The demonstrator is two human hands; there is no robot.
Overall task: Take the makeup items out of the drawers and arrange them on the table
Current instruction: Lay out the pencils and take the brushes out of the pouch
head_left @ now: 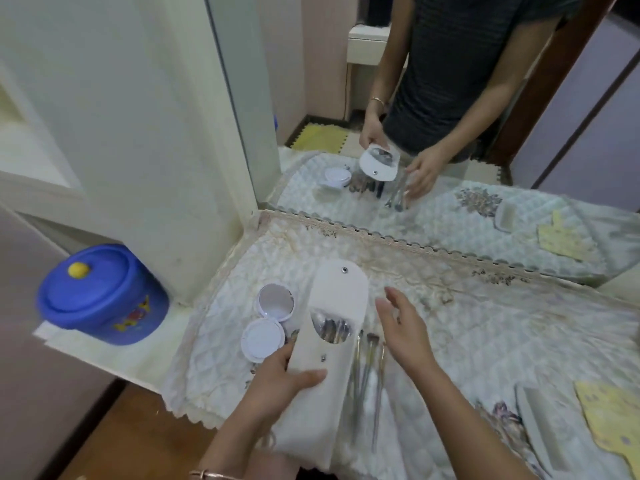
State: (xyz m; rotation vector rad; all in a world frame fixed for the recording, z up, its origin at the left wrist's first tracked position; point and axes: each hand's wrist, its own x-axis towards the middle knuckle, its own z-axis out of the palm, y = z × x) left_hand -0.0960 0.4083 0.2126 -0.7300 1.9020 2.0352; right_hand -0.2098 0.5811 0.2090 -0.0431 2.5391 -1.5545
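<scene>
White leatherette brush pouch [332,355] is the biggest task item. It sits low-centre on the table, lifted at the near end, flap thrown open away from the person with the snap stud [344,270] showing. Left hand [284,379] grips its lower end, thumb pressed on top and fingers tucked under, likely to keep the mouth steady so the contents can come out; several brush heads show through the oval window. Open white compact [263,341] lies just left of the pouch, touching or nearly so, mirror lid up, probably set down as already arranged. Loose makeup brushes [367,372] lie just right of the pouch, handles toward the person, roughly parallel, which reads as being laid out one by one. Right hand [405,327] hovers above them, fingers spread and relaxed, holding nothing, likely between picks. Drawers not in view, so I can't say what is left inside them. Surface: pale quilted cover [485,341] with lace edge and faded floral print, soft, so small items may sit crooked. Large wall mirror [450,98] stands along the far edge and doubles the layout. Blue lidded bucket [100,296] sits on a low ledge at left, well apart. Yellow card [609,417] and a pale comb-like piece [540,420] lie near the right edge. Wooden floor [121,427] shows at bottom left.
</scene>
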